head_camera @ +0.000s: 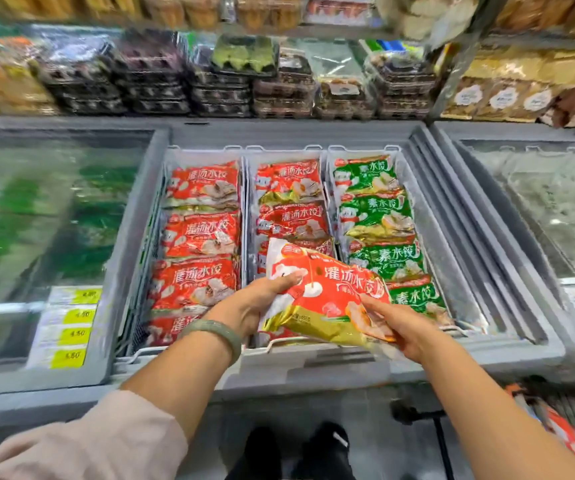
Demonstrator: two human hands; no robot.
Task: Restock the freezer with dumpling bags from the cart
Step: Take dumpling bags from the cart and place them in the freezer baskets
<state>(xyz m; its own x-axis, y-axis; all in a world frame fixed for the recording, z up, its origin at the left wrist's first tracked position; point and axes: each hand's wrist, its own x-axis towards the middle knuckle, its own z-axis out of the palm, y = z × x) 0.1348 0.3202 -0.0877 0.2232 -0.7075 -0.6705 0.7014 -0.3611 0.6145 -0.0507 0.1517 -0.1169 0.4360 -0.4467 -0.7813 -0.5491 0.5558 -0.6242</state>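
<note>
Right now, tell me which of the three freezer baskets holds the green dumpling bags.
The right basket: green bags fill it front to back, while the left basket and the middle basket show only red bags.

red-gold dumpling bag [327, 299], green bags [376, 216], grey freezer [348, 365]

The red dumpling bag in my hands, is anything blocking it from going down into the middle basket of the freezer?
Nothing visible blocks it. The left hand and right hand hold the red dumpling bag over the front of the middle basket, which is uncovered. Other red bags already lie in its rear part.
</note>
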